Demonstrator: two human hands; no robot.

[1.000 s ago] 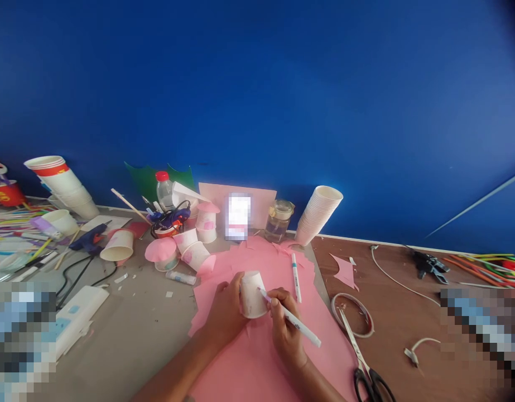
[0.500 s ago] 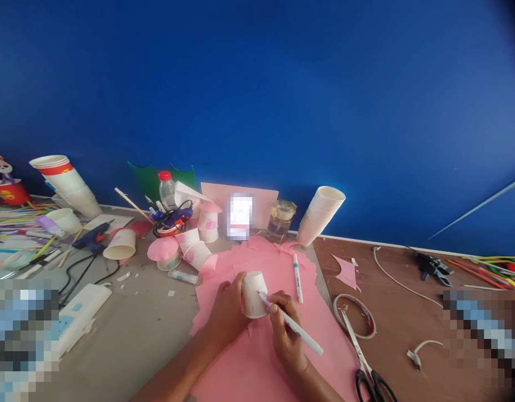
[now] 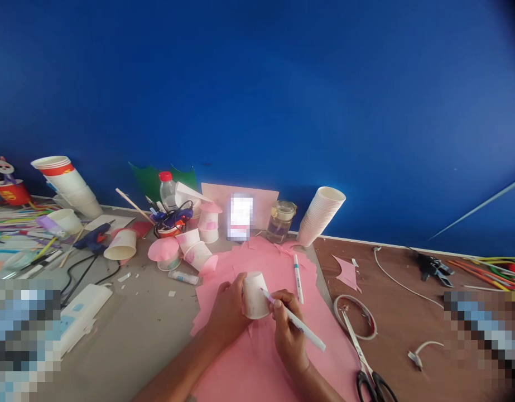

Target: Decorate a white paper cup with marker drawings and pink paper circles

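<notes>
A white paper cup (image 3: 255, 296), mouth down, is held in my left hand (image 3: 231, 307), whose fingers wrap its left side. Faint purplish marks show on the cup's wall. My right hand (image 3: 288, 329) is closed around a white marker pen (image 3: 304, 328) with a purple tip end, which points at the cup's right side. Whether the tip touches the cup is hard to tell. Both hands are above pink paper sheets (image 3: 274, 357). A second marker (image 3: 298, 278) lies on the pink paper to the right of the cup.
Scissors (image 3: 365, 363) and a tape roll (image 3: 372, 312) lie at right. Behind stand a glass jar (image 3: 281, 220), a tall cup stack (image 3: 322, 215) and pink-topped cups (image 3: 210, 220). At left are a glue gun (image 3: 94, 239), a power strip (image 3: 83, 315) and a glue stick (image 3: 183, 277).
My right hand has shifted slightly right, and the marker's tip has moved a little up and right along the cup. The left hand keeps its hold on the cup.
</notes>
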